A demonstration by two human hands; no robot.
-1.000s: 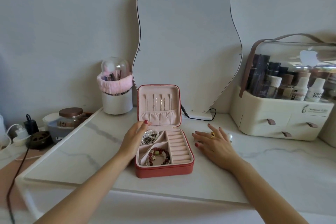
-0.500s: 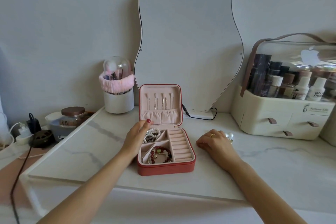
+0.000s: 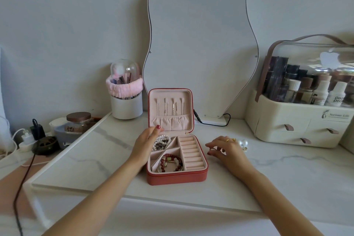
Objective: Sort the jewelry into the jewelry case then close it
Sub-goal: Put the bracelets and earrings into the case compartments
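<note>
The red jewelry case [image 3: 177, 177] stands open in the middle of the marble top, its lid upright with thin chains hanging inside. A pearl bracelet [image 3: 162, 141] lies in the back left compartment and a red bead bracelet [image 3: 171, 162] in the front one. The ring rolls [image 3: 191, 152] hold nothing. My left hand [image 3: 146, 144] rests with straight fingers against the case's left rim. My right hand [image 3: 227, 149] is on the table right of the case, fingertips curled together and pinching a small, mostly hidden piece. Pearl earrings [image 3: 242, 143] and a gold piece [image 3: 233, 139] lie just behind it.
A wavy mirror [image 3: 199, 44] leans on the wall behind the case, its cable [image 3: 212, 123] trailing on the top. A brush holder [image 3: 126, 99] stands at the back left, a cream cosmetics organizer [image 3: 298, 122] at the right. Jars and plugs crowd the lower shelf at the left.
My right hand went from flat on the table to curled, then slid a little toward the case with its fingertips pinched. My left hand stayed on the case's left side.
</note>
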